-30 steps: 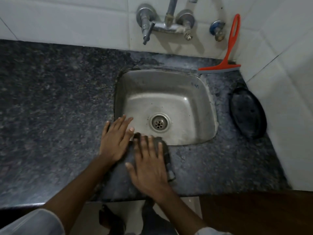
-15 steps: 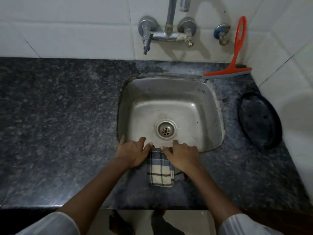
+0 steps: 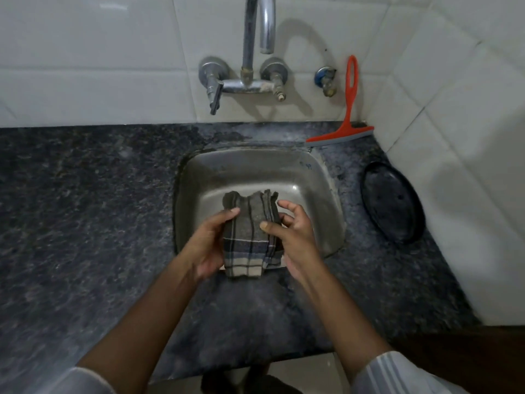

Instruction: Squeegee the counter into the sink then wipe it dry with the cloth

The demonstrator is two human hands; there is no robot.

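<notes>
A folded checked cloth, grey with pale stripes, is held up over the front part of the steel sink. My left hand grips its left edge with the thumb on top. My right hand holds its right edge, thumb pressed on the cloth and fingers partly spread. The red squeegee leans against the tiled wall at the sink's back right corner, its blade on the dark granite counter.
A chrome wall tap with a curved spout hangs above the sink, with a small valve to its right. A black oval soap dish lies on the counter right of the sink, by the side wall. The counter's front edge is near my forearms.
The cloth lay flat on the counter at the sink's front rim under my hands. Both hands have now lifted it over the sink basin. The view has tilted up.
</notes>
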